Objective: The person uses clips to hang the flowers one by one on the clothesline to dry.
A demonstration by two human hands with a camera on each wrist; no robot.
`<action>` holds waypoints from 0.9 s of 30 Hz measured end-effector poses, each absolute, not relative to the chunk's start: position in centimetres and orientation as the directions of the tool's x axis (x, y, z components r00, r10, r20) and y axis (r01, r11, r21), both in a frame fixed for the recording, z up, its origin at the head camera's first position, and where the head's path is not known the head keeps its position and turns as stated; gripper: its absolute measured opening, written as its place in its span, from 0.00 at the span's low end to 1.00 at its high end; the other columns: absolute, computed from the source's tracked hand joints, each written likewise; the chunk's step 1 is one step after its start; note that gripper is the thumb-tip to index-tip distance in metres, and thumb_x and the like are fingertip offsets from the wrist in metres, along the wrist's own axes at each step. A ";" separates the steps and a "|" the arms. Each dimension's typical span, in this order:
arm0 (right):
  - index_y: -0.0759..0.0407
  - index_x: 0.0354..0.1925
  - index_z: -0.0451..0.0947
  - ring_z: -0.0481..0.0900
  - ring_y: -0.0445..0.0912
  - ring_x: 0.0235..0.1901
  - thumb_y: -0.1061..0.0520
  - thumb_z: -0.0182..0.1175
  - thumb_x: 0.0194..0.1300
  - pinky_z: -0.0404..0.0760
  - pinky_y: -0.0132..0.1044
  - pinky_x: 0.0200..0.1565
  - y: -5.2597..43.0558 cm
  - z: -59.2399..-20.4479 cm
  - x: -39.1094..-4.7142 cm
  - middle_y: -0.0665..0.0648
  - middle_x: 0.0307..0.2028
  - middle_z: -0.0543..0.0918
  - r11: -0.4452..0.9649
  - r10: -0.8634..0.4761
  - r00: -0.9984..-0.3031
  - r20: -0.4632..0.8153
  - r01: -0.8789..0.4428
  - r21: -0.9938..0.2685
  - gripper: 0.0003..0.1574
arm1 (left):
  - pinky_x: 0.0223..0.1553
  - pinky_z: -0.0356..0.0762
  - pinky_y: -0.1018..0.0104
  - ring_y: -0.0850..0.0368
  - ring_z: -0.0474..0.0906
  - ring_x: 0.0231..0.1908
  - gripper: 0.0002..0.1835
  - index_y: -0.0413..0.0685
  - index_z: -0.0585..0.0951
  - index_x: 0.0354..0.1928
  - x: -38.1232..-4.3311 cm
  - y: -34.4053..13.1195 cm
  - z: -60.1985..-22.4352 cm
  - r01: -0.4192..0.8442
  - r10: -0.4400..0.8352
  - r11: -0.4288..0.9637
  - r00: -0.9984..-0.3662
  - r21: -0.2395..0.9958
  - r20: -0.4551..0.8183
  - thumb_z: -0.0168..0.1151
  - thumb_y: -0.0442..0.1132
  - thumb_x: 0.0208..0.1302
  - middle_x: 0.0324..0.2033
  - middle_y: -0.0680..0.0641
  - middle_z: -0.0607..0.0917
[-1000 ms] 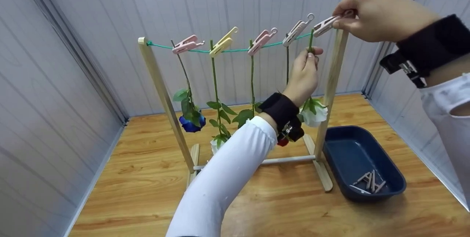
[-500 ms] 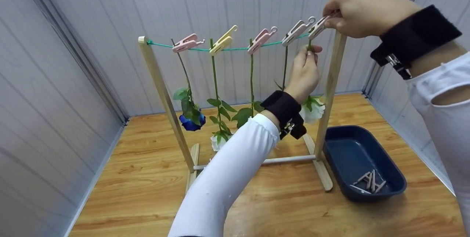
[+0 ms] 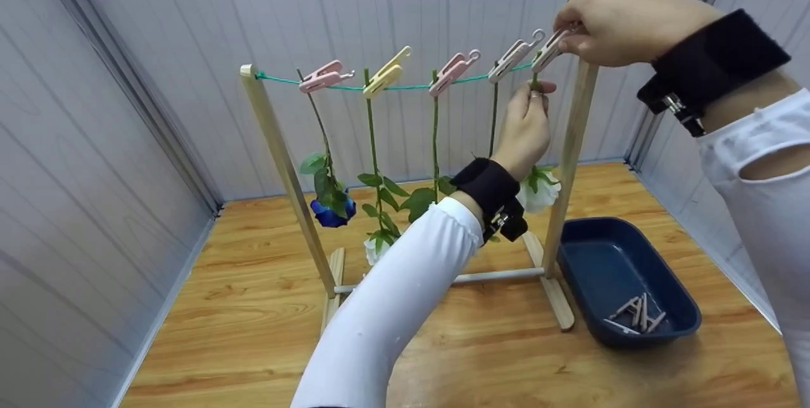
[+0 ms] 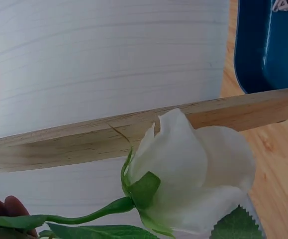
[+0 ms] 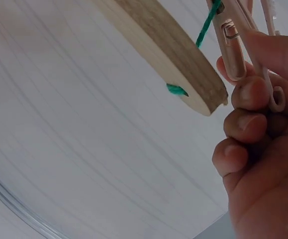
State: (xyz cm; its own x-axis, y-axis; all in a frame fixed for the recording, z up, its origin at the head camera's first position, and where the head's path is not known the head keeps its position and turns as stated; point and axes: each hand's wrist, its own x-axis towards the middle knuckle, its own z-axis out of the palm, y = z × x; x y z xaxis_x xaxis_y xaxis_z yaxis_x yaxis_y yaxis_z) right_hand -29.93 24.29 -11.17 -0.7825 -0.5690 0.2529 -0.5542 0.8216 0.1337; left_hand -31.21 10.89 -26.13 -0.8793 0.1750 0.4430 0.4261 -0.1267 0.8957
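Note:
A white artificial rose (image 4: 183, 169) hangs head down near the right post, its stem pinched high up by my left hand (image 3: 526, 126). My right hand (image 3: 623, 22) grips a pale pink clothespin (image 3: 548, 54) by its handles, with the clip's nose over the stem top and the green cord (image 3: 471, 79). In the right wrist view thumb and fingers lie around the clothespin (image 5: 231, 47), and the cord runs into it. Just left of it another pale clothespin (image 3: 511, 61) holds a stem whose bloom is hidden behind my left arm.
Farther left, pink and yellow clothespins hold a blue rose (image 3: 333, 209), a white rose (image 3: 376, 250) and another stem. The wooden frame's right post (image 3: 573, 161) stands close to both hands. A dark blue basin (image 3: 595, 275) with several clothespins (image 3: 639, 314) sits right of the frame.
My right hand has moved left and brought the clothespin from beside the stem onto the stem top and cord. My left hand stays almost still on the stem.

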 end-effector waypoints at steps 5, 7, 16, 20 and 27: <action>0.79 0.56 0.83 0.83 0.63 0.42 0.63 0.57 0.78 0.83 0.60 0.46 24.6 -10.9 -30.0 0.76 0.49 0.85 0.816 -0.578 -0.778 0.248 -0.563 0.133 0.19 | 0.36 0.58 0.73 0.62 0.59 0.29 0.20 0.29 0.75 0.62 -31.3 10.7 -26.2 0.436 0.173 -0.129 -0.875 0.891 0.453 0.33 0.33 0.90 0.32 0.53 0.64; 0.79 0.57 0.82 0.84 0.63 0.43 0.62 0.57 0.78 0.83 0.61 0.47 24.7 -10.9 -30.0 0.77 0.50 0.86 0.818 -0.573 -0.779 0.255 -0.561 0.126 0.20 | 0.37 0.60 0.74 0.62 0.61 0.31 0.19 0.30 0.75 0.61 -31.3 10.6 -26.2 0.441 0.168 -0.139 -0.872 0.887 0.460 0.33 0.33 0.90 0.33 0.52 0.65; 0.78 0.65 0.77 0.79 0.58 0.36 0.58 0.64 0.77 0.77 0.43 0.36 25.2 -11.1 -29.6 0.72 0.40 0.83 0.836 -0.540 -0.772 0.334 -0.537 0.110 0.28 | 0.49 0.75 0.75 0.59 0.78 0.46 0.16 0.36 0.72 0.68 -30.8 9.9 -26.2 0.451 0.173 -0.099 -0.870 0.887 0.461 0.45 0.34 0.88 0.48 0.45 0.80; 0.77 0.68 0.75 0.73 0.51 0.31 0.57 0.64 0.78 0.66 0.30 0.30 25.7 -11.4 -29.1 0.65 0.35 0.79 0.841 -0.521 -0.753 0.402 -0.532 0.094 0.30 | 0.66 0.75 0.71 0.55 0.77 0.68 0.23 0.40 0.68 0.75 -30.2 9.3 -26.3 0.471 0.224 0.020 -0.862 0.882 0.455 0.54 0.37 0.85 0.67 0.41 0.79; 0.73 0.69 0.76 0.65 0.46 0.29 0.57 0.67 0.75 0.59 0.26 0.35 26.2 -12.7 -28.0 0.61 0.33 0.76 0.845 -0.466 -0.668 0.580 -0.531 0.067 0.31 | 0.85 0.53 0.60 0.56 0.49 0.86 0.40 0.47 0.48 0.88 -28.8 7.9 -26.8 0.486 0.348 0.179 -0.845 0.855 0.407 0.55 0.43 0.85 0.87 0.45 0.54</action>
